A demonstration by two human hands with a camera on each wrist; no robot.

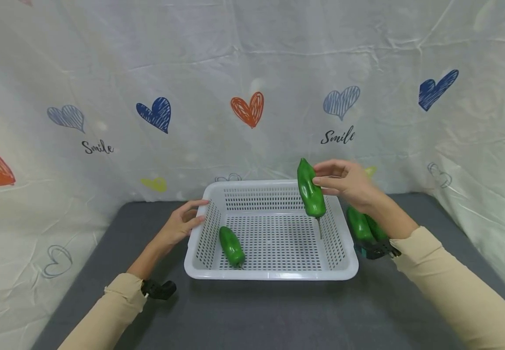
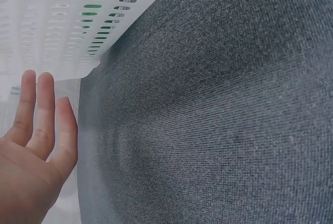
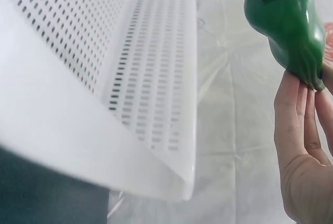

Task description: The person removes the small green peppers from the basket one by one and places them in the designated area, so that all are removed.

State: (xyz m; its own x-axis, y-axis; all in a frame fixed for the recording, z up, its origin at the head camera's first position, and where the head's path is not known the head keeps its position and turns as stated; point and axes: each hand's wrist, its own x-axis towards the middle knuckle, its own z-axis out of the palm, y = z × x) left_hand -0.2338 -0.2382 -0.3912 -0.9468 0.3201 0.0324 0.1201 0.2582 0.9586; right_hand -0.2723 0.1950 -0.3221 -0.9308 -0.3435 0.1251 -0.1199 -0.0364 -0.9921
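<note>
Over the right side of a white plastic basket [image 1: 271,275], my right hand [image 1: 344,182] pinches a long green pepper [image 1: 310,189] between fingers and thumb. Its stem hangs downward in the head view. The right wrist view shows this green pepper [image 3: 296,21] at the fingertips, beside the basket's wall [image 3: 156,67]. My left hand [image 1: 180,223] rests its fingertips against the basket's left rim. In the left wrist view, the left hand [image 2: 39,146] has its fingers extended along the basket's outer side. Another green pepper [image 1: 232,247] lies inside the basket, toward the left.
More green peppers [image 1: 359,223] lie on the dark grey table [image 1: 274,316] to the right of the basket, partly hidden by the right wrist. A pale cloth [image 1: 200,73] printed with hearts hangs behind the table.
</note>
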